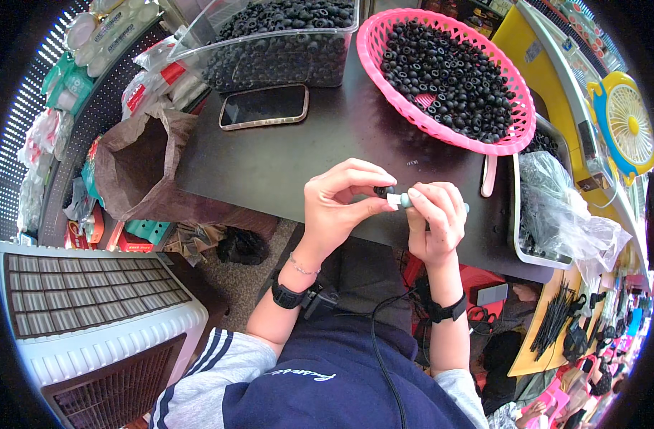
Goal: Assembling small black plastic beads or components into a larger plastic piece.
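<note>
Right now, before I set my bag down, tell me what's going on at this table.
A person is working bare-handed over the near part of the dark table. The left hand pinches a small black piece; the right hand holds a slim pale-blue item with a white end close to it. Whether they touch is unclear. Beyond the hands, a pink basket and a clear bin hold many small black pieces, and a phone lies nearby.
</note>
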The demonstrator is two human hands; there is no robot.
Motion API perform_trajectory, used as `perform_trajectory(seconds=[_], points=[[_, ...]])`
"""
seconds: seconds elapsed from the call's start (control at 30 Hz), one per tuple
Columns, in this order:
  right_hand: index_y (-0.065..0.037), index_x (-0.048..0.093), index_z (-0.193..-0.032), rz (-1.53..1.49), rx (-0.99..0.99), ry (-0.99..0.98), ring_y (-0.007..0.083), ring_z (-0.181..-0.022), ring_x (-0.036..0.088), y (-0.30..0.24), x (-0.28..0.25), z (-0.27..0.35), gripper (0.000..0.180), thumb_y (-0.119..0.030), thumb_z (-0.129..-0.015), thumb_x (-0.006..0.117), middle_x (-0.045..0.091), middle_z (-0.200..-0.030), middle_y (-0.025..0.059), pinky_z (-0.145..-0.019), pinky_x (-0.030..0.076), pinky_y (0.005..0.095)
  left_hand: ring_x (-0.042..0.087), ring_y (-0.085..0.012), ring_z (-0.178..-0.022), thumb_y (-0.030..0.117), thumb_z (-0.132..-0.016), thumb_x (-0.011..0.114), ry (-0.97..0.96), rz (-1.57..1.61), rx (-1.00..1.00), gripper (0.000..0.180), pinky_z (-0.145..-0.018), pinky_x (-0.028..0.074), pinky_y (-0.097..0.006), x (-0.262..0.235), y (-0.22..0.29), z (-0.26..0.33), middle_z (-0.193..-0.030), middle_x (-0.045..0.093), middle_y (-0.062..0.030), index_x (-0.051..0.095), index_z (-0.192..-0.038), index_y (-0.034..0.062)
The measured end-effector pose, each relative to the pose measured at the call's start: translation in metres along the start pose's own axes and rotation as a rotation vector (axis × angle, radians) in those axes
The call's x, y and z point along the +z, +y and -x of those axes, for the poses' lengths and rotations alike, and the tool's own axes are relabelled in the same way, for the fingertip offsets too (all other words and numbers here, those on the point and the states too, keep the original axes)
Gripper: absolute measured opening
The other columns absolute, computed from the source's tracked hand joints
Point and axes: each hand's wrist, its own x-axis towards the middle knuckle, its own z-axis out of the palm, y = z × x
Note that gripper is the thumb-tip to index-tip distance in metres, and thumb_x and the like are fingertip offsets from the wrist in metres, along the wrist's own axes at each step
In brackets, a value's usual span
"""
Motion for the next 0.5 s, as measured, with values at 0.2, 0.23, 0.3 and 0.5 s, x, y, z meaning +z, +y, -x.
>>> perform_trajectory(seconds=[0.2,0.23,0.3,0.5], points=[[-0.004,0.063,-0.103,0.008,-0.007,0.002,0.0276,-0.071,0.06,0.0,0.0004,0.0003,0.029,-0.008,-0.076,0.071,0.064,-0.088,0.0104,-0.062,0.047,0.0366,0.065,-0.0216,-0.092,-0.007,-0.072,0.077,0.004,-0.018,-0.002,0.027,-0.076,0.056,-0.029,0.0006,0.0005,0.0006,-0.099,0.065,-0.0168,0.069,-0.098,-0.0046],[-0.004,0.063,-0.103,0.008,-0.009,0.004,0.0276,-0.071,0.06,0.0001,0.0006,0.0003,0.029,-0.008,-0.076,0.071,0.064,-0.088,0.0104,-0.062,0.047,0.0366,0.065,-0.0216,-0.091,-0.006,-0.072,0.077,0.004,-0.022,-0.002,0.027,-0.076,0.055,-0.029,0.0008,0.0011,0.0005,-0.099,0.065,-0.0168,0.069,-0.098,-0.0046],[-0.004,0.063,-0.103,0.008,-0.013,0.007,0.0276,-0.071,0.06,0.0003,0.0009,0.0,0.029,-0.008,-0.075,0.071,0.064,-0.088,0.0105,-0.061,0.047,0.0366,0.065,-0.0215,-0.091,-0.005,-0.072,0.077,0.003,-0.042,0.0,0.026,-0.076,0.055,-0.029,0.0013,0.0027,0.0003,-0.099,0.065,-0.0165,0.068,-0.097,-0.0048],[-0.003,0.064,-0.101,0.02,-0.013,0.004,0.0276,-0.071,0.06,0.0008,0.0008,0.0005,0.029,-0.008,-0.074,0.071,0.064,-0.087,0.0109,-0.061,0.047,0.0363,0.065,-0.021,-0.09,-0.001,-0.075,0.077,0.01,-0.105,0.026,0.024,-0.077,0.055,-0.029,0.0021,0.0038,0.0008,-0.098,0.066,-0.0155,0.069,-0.097,-0.0048]])
